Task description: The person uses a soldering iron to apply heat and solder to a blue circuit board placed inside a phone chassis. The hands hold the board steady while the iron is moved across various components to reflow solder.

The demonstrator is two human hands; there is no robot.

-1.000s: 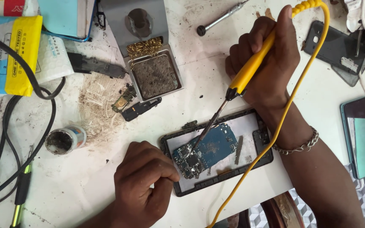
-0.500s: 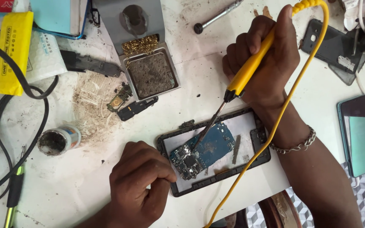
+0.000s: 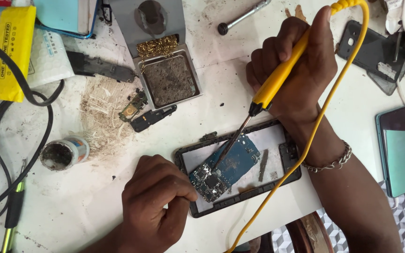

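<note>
Head view shows a stained white table [image 3: 71, 211]. A phone frame [image 3: 240, 187] lies at its near edge, cradling a blue board [image 3: 226, 166]. Right hand [image 3: 301, 70] clamps a yellow iron [image 3: 277, 79] pen-style, tip slanted onto the board. Left hand [image 3: 155, 206], fingers curled together, presses the frame's left end, apparently steadying it.
</note>
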